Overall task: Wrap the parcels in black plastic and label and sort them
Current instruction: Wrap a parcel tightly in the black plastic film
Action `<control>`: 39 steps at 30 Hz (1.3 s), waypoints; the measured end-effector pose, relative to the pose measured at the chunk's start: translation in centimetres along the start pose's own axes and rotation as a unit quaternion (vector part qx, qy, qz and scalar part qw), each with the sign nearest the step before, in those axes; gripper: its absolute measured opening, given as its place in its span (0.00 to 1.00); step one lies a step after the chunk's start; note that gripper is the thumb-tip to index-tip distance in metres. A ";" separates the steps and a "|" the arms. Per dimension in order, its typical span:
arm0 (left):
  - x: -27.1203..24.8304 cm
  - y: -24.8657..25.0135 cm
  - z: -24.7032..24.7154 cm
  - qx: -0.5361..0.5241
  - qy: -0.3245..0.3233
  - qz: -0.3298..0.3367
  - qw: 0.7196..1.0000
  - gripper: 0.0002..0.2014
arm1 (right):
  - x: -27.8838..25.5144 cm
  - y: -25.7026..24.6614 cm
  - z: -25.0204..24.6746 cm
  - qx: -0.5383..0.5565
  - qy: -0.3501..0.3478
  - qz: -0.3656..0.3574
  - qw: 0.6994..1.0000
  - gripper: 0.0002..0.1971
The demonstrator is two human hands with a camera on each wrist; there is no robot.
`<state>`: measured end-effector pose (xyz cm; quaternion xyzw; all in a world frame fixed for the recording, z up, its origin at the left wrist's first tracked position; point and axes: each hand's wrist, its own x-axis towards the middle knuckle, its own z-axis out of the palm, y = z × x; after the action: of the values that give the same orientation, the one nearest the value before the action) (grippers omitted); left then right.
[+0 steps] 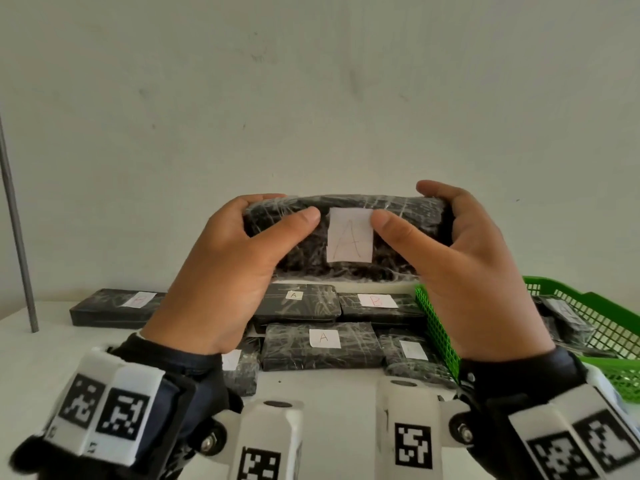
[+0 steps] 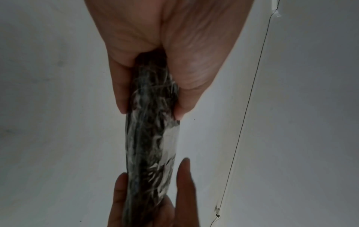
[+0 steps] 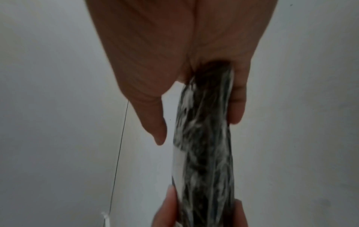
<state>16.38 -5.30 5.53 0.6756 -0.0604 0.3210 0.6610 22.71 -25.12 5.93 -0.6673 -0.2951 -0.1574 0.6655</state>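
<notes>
I hold a black plastic-wrapped parcel [image 1: 391,237] up in front of me, above the table. A white label [image 1: 349,239] marked A sits on its near face. My left hand [image 1: 225,258] grips the parcel's left end, thumb on the front. My right hand [image 1: 464,258] grips the right end, its thumb at the label's right edge. In the left wrist view the parcel [image 2: 149,138] runs edge-on from my left hand [image 2: 155,61]. In the right wrist view the parcel [image 3: 205,138] is pinched by my right hand [image 3: 174,61].
Several wrapped parcels with A and B labels lie on the white table [image 1: 329,386], among them one marked A [image 1: 322,344] and one marked B [image 1: 377,304]. A green mesh basket [image 1: 595,327] at the right holds more parcels. A metal rod [image 1: 17,223] stands at the left.
</notes>
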 end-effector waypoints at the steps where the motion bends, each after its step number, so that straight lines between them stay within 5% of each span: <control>1: 0.0 0.2 0.0 -0.009 0.001 0.000 1.000 0.20 | 0.1 0.1 -0.1 0.027 0.001 -0.003 1.000 0.43; 11: -0.1 0.0 0.4 -0.001 -0.005 0.017 1.000 0.07 | 0.5 0.6 -0.6 0.072 0.004 -0.021 0.997 0.29; 20: -0.2 -0.1 -0.5 0.007 -0.024 0.028 0.999 0.31 | 0.7 0.9 -1.1 0.145 -0.014 0.026 0.989 0.15; 24: -0.2 -0.4 -0.4 -0.022 -0.030 0.035 0.999 0.26 | 0.8 0.6 -1.3 0.210 0.015 0.035 0.977 0.12; 32: -0.1 -0.7 -0.1 -0.005 -0.043 0.026 0.999 0.27 | 0.4 0.0 -1.1 0.196 0.013 0.023 0.980 0.17; 36: 0.0 -0.5 0.1 -0.016 -0.042 0.026 0.999 0.15 | 0.2 -0.3 -0.6 0.177 0.005 0.018 0.984 0.26; 39: 0.0 -0.7 0.0 -0.010 -0.023 0.040 0.999 0.23 | 0.1 -0.2 0.1 0.123 0.010 0.010 0.992 0.32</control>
<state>16.74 -5.26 4.91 0.6731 -0.1059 0.3306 0.6529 22.70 -25.03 6.14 -0.5822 -0.2989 -0.1195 0.7466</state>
